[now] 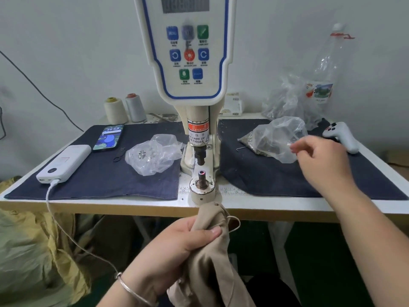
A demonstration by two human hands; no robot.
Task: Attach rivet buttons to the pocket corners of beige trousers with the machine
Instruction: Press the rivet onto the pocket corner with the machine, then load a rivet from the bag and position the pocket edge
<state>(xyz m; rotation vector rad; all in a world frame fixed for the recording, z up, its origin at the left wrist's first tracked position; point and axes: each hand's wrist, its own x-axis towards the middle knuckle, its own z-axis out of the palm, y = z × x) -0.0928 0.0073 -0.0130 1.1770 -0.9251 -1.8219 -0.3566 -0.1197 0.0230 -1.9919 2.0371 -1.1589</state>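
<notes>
My left hand (181, 247) grips a bunched part of the beige trousers (212, 262) just below the table's front edge, thumb pressed on the cloth. The rivet machine (188, 63) stands at the table's middle, its lower die post (201, 177) bare under the punch (201, 156). My right hand (321, 160) hovers above the dark mat on the right, fingers loosely curled, beside a clear bag of small metal parts (274, 138). Whether it pinches anything is unclear. Another clear bag with silver rivet pieces (152, 156) lies left of the machine.
On the left mat lie a phone (108, 137) and a white power bank (64, 163) with a cable. Two thread cones (124, 109) stand at the back. A plastic bottle (325, 69), crumpled bags and a white handheld device (342, 136) are at right.
</notes>
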